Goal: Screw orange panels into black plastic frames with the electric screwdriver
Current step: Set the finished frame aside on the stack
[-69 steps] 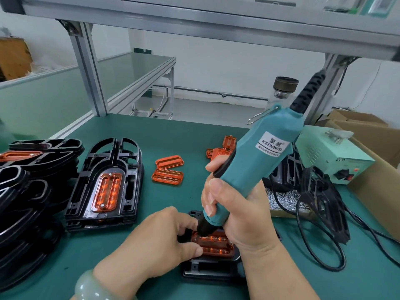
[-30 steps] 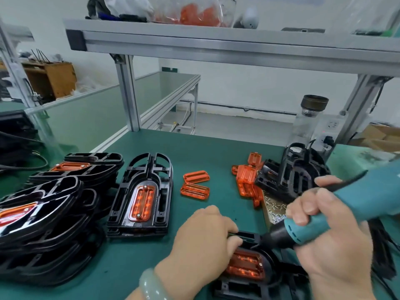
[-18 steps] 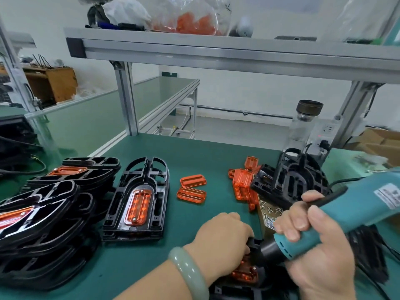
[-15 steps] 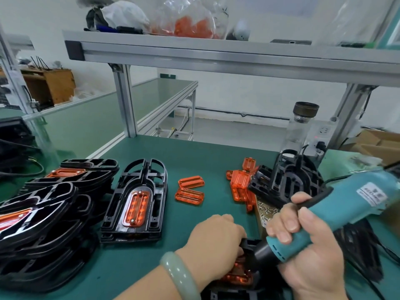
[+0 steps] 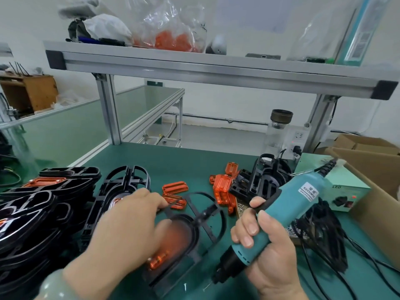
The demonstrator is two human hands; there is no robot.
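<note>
My left hand (image 5: 127,221) grips a black plastic frame (image 5: 201,221) with an orange panel (image 5: 173,241) fitted in it, raised and tilted off the green table (image 5: 173,161). My thumb lies on the panel and my fingers curl round the frame's rim. My right hand (image 5: 266,252) holds the teal electric screwdriver (image 5: 287,213) to the right of the frame, its black tip (image 5: 218,276) pointing down-left, clear of the frame. A loose screw (image 5: 185,286) lies on the table under the frame's near edge.
A stack of black frames (image 5: 39,213) fills the left side, with another frame (image 5: 121,182) partly behind my left hand. Loose orange panels (image 5: 223,187), a black frame pile (image 5: 259,182), a screw box (image 5: 242,210), the power unit (image 5: 344,191), cables (image 5: 324,239) and cardboard boxes (image 5: 368,161) crowd the right.
My left hand has lifted the frame off the table and carried it left and upward. The screwdriver has drawn back from the panel, and the camera has tilted up.
</note>
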